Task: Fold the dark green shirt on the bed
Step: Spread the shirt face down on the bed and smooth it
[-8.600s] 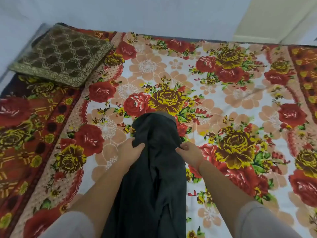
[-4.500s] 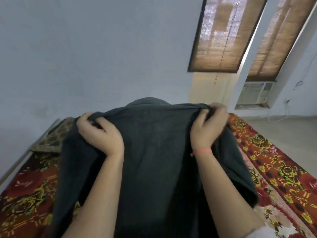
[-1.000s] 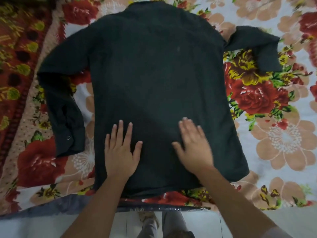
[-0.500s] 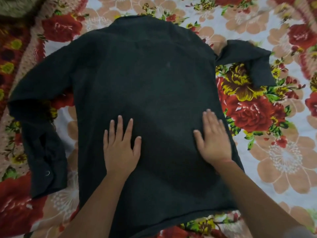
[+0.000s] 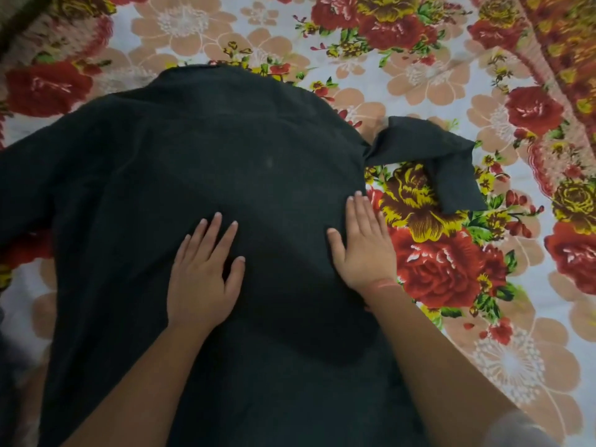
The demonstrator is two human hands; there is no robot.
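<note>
The dark green shirt (image 5: pixel 200 156) lies spread flat on the bed, back side up, collar at the far end. My left hand (image 5: pixel 203 272) presses flat on the middle of its back, fingers straight and slightly spread. My right hand (image 5: pixel 362 248) lies flat along the shirt's right side edge, fingers together, partly over the bedsheet. The shirt's right sleeve (image 5: pixel 432 156) is bent and crumpled out to the right. Its left sleeve runs off the left edge of the view.
A floral bedsheet (image 5: pixel 451 269) with red, yellow and peach flowers covers the bed all around the shirt. A red patterned border band (image 5: pixel 567 43) runs along the far right.
The shirt went from bunched, to held up, to laid flat. Over the last second both hands slid up the back, the right one moving outward to the side edge, and the view closed in.
</note>
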